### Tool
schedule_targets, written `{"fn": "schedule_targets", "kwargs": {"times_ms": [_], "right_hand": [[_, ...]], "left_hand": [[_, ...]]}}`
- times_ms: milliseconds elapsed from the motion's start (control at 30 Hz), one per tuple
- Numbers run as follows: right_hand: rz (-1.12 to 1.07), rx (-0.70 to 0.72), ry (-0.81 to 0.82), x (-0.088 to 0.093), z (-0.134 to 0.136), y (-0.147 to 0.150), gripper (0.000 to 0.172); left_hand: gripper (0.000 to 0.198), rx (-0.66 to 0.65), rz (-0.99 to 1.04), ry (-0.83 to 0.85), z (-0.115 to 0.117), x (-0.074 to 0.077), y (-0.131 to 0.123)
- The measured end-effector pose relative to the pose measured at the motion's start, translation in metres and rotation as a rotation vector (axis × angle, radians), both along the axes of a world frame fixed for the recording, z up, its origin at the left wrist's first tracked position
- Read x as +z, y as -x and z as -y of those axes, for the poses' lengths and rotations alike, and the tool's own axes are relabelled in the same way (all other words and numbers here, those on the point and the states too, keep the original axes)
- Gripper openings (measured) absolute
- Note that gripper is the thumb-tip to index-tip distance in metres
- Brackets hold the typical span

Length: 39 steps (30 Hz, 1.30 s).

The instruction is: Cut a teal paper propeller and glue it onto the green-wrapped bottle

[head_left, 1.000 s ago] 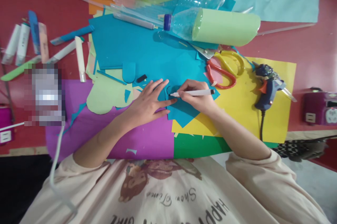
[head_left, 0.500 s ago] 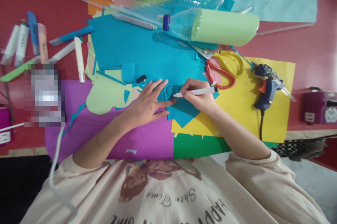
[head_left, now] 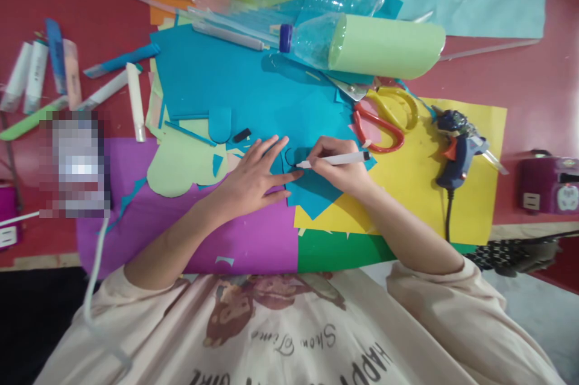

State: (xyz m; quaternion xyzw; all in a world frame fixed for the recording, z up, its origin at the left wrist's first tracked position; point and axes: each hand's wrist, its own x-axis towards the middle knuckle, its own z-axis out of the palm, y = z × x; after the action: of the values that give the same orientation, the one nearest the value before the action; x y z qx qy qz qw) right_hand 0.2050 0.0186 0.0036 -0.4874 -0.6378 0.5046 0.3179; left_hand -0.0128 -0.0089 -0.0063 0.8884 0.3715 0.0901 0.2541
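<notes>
My right hand (head_left: 337, 169) is closed round a white marker pen (head_left: 335, 160), whose dark tip touches a blue paper sheet (head_left: 253, 92) where a curved black line shows. My left hand (head_left: 253, 177) lies flat on that blue sheet with its fingers spread, pressing it down just left of the pen tip. The blue sheet lies over purple (head_left: 190, 234) and yellow (head_left: 470, 192) sheets.
Red and yellow scissors (head_left: 384, 122) and a blue glue gun (head_left: 456, 146) lie to the right on the yellow sheet. A plastic bottle wrapped in light green paper (head_left: 384, 47) lies behind. Several markers (head_left: 54, 71) are scattered at the left. A pale green cut-out (head_left: 181, 162) sits left of my hands.
The pen tip has shifted slightly along the curved line on the blue sheet. My left hand has stayed in place.
</notes>
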Motion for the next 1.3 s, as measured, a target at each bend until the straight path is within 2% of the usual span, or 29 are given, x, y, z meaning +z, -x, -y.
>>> {"fn": "schedule_targets", "kwargs": {"times_ms": [200, 467, 667, 967, 1300], "right_hand": [[-0.056, -0.117, -0.052, -0.0029, -0.0037, -0.0019, 0.014], [0.004, -0.092, -0.041, -0.0069, -0.0027, 0.0000, 0.022], [0.021, -0.180, -0.129, -0.0054, -0.0037, -0.0025, 0.018], [0.051, -0.150, -0.085, -0.0055, -0.0028, -0.0025, 0.017], [0.017, -0.173, -0.121, -0.0061, -0.0034, -0.0030, 0.016]], "left_hand": [[0.041, -0.011, -0.001, -0.041, 0.0006, -0.0016, 0.0003], [0.041, -0.004, 0.016, -0.018, 0.0013, -0.0007, 0.0012], [0.041, -0.014, 0.009, -0.029, 0.0007, -0.0020, 0.0022], [0.041, -0.012, 0.001, -0.023, 0.0006, -0.0009, 0.0015], [0.040, -0.013, 0.004, -0.032, 0.0006, -0.0025, 0.0015]]}}
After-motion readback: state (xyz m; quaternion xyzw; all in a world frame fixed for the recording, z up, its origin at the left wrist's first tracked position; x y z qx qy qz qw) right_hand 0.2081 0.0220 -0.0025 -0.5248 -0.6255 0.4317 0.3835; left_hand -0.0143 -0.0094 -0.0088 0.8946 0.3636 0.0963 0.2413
